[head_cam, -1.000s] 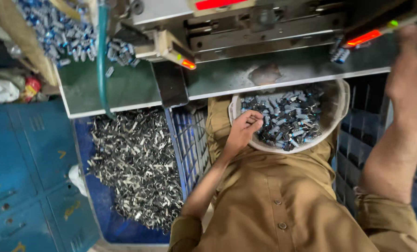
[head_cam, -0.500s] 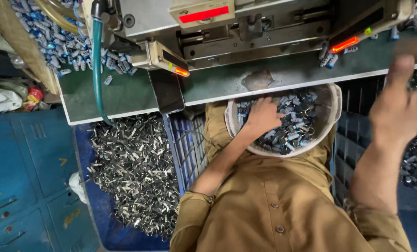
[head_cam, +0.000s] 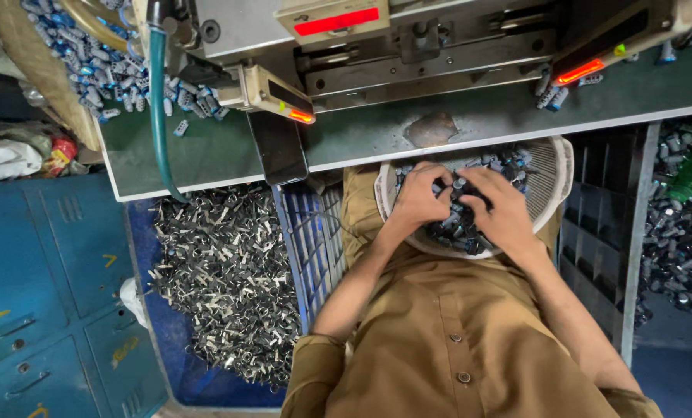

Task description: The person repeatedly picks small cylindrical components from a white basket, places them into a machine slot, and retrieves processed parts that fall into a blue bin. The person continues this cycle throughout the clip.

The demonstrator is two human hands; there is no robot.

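Note:
A white round basket (head_cam: 553, 172) rests on my lap, filled with small dark and silvery metal parts (head_cam: 458, 224). My left hand (head_cam: 422, 195) is in the basket's left half, fingers curled into the parts. My right hand (head_cam: 502, 207) is beside it, fingers bent over the same heap. The two hands nearly touch at the fingertips. Whether either one holds a part is hidden by the fingers.
A green-topped bench (head_cam: 485, 124) with a grey press machine (head_cam: 408, 39) lies just beyond the basket. Blue-and-silver parts (head_cam: 106, 70) are heaped at its far left by a green hose (head_cam: 158, 108). A pile of metal scrap (head_cam: 222, 271) fills a blue bin on my left.
My right hand came down from the bench's right end into the basket. My left hand went deeper into the parts. The view shifted slightly.

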